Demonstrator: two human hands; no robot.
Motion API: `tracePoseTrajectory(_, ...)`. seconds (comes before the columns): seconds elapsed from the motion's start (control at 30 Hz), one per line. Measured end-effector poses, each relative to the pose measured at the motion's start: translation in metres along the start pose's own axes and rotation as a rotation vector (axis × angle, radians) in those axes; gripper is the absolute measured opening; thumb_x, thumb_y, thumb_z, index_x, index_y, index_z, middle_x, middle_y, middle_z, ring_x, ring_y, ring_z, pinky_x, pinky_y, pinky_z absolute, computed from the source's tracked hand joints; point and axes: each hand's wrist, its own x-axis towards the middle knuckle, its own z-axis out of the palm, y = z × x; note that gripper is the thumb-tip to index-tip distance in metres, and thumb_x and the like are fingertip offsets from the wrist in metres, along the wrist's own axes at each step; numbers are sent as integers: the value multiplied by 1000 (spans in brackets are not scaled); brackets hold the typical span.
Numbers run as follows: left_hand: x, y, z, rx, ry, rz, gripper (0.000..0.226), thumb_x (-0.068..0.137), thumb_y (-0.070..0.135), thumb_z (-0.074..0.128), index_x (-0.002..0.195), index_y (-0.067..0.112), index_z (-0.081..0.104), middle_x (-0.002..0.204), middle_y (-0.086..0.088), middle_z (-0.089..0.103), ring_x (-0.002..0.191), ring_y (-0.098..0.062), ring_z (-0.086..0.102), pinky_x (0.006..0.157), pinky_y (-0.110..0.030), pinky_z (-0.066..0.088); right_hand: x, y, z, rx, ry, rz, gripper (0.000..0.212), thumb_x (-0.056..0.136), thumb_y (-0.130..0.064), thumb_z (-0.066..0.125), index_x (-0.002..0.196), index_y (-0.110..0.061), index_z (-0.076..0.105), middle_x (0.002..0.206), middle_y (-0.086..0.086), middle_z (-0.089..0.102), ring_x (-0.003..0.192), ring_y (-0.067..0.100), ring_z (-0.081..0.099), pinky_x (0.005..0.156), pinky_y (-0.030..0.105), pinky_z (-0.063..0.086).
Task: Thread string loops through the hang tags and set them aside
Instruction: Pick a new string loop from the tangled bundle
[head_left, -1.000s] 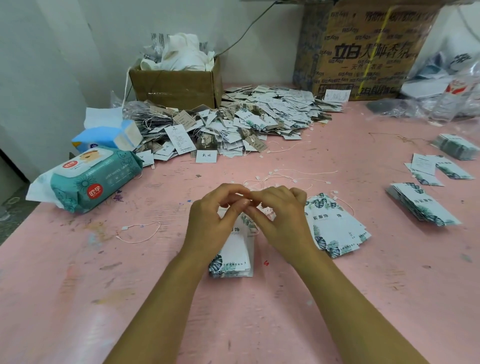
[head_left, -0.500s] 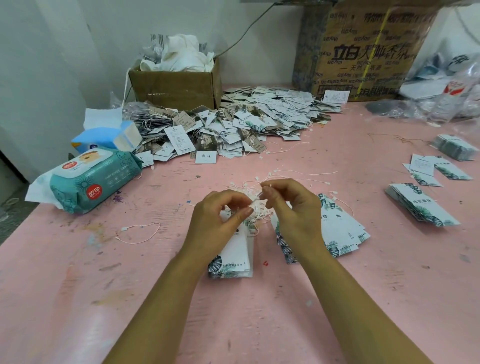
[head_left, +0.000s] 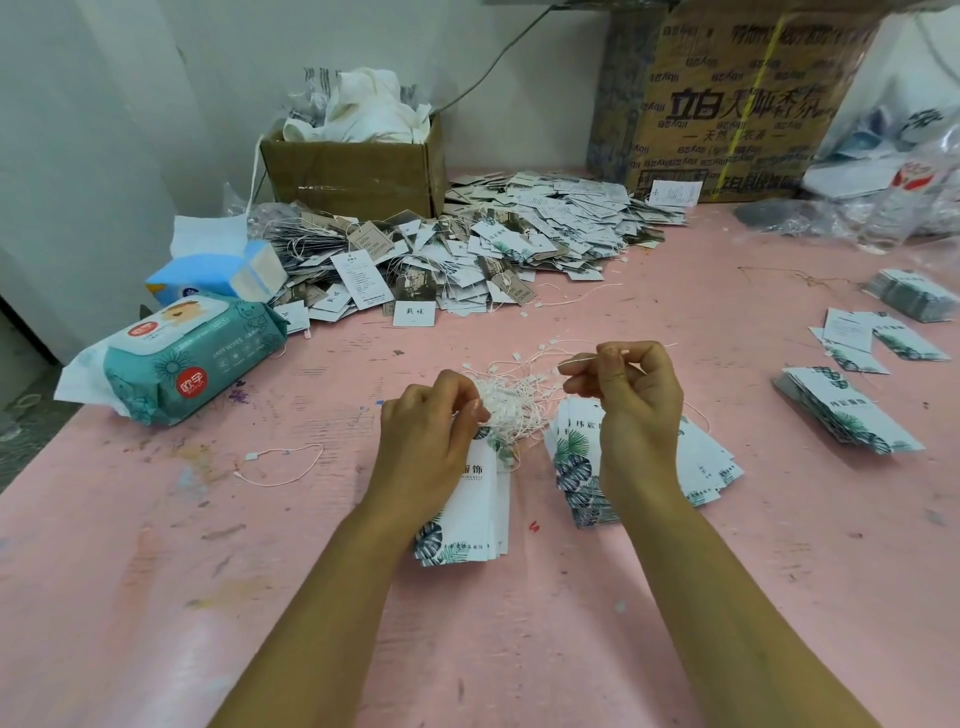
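Mid-table (head_left: 260, 571), the left hand (head_left: 431, 441) keeps its grip clenched round a stack of tags (head_left: 478, 514). The right hand (head_left: 631, 395) pinches one string (head_left: 582, 358) rising from the tangle (head_left: 514, 400). Next, I'd guess, it needs feeding carefully through the top tag's hole.

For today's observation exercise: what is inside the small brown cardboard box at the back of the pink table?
Crumpled white cloth bulges from the open box. Whatever lies beneath it is hidden by the cloth and the cardboard walls.
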Motion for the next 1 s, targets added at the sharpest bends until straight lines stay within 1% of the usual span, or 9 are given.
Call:
tracePoseTrajectory(0.17, -1, -1, 2, 57, -18, -5, 9, 96, 21, 43, 89, 27, 42, 84, 19, 60, 89, -18, 52, 73, -27, 16, 4, -1, -1, 119, 55, 37, 17, 96, -6, 44, 81, -12, 46, 66, 0, 70, 58, 13, 62, 61, 20, 49)
tracePoseTrajectory(0.4, -1, 1, 0, 55, 34, -18, 8, 95, 19, 48, 91, 17, 55, 84, 11, 56, 90, -14, 39, 73, -25, 14, 7, -2, -5, 209, 115, 82, 16, 96, -8, 45, 81, -14, 46, 69, 2, 71, 60, 14, 63, 62, 20, 49)
tracePoseTrajectory(0.47, -1, 1, -1, 36, 46, -36, 7, 95, 17, 49, 91, 16, 55, 85, 10, 55, 92, -16, 41, 74, -25, 15, 9, -2, -8, 83, 128, 116, 15, 95, -6, 48, 82, -15, 48, 71, 1, 70, 60, 11, 62, 59, 19, 47)
tracePoseTrajectory(0.53, 0, 2, -2, -5, 54, -54, 7, 95, 16, 49, 90, 19, 53, 83, 14, 52, 93, -16, 42, 74, -25, 16, 11, 0, -11, -179, 70, 139, 15, 91, -3, 53, 95, -17, 52, 85, -1, 65, 70, 9, 59, 61, 17, 45)
tracePoseTrajectory(0.63, -1, 6, -4, -45, 49, -58, 11, 94, 17, 50, 87, 25, 48, 82, 22, 48, 93, -14, 42, 75, -23, 16, 6, 5, -11, -591, -114, 57, 44, 80, -9, 63, 116, -29, 48, 110, -4, 47, 98, 12, 45, 79, 25, 40)
tracePoseTrajectory(0.67, -1, 6, -4, -50, 47, -57, 11, 94, 18, 50, 87, 26, 48, 82, 22, 48, 93, -15, 42, 75, -23, 16, 3, 6, -8, -708, -165, -14, 43, 76, -17, 65, 112, -34, 49, 114, -6, 43, 103, 11, 38, 84, 29, 32)
tracePoseTrajectory(0.73, -1, 7, -4, -53, 47, -54, 9, 94, 19, 51, 88, 26, 49, 84, 20, 50, 95, -15, 43, 76, -23, 16, -4, 9, 0, -901, -254, -165, 29, 70, -34, 68, 97, -37, 59, 115, -11, 40, 108, 7, 26, 84, 26, 15)
tracePoseTrajectory(0.83, -1, 7, -4, -50, 50, -41, 5, 94, 19, 51, 91, 20, 55, 86, 16, 53, 96, -17, 45, 77, -23, 17, -10, 17, 8, -1093, -381, -259, 19, 72, -48, 72, 85, -35, 68, 123, -11, 45, 119, 16, 25, 84, 26, 10)
tracePoseTrajectory(1.0, -2, 5, -4, -40, 56, -12, 5, 94, 20, 51, 90, 21, 55, 87, 14, 55, 95, -16, 45, 76, -23, 16, -12, 20, 17, -1126, -339, -328, 7, 78, -35, 70, 78, -28, 72, 122, -5, 55, 121, 30, 35, 84, 32, 12)
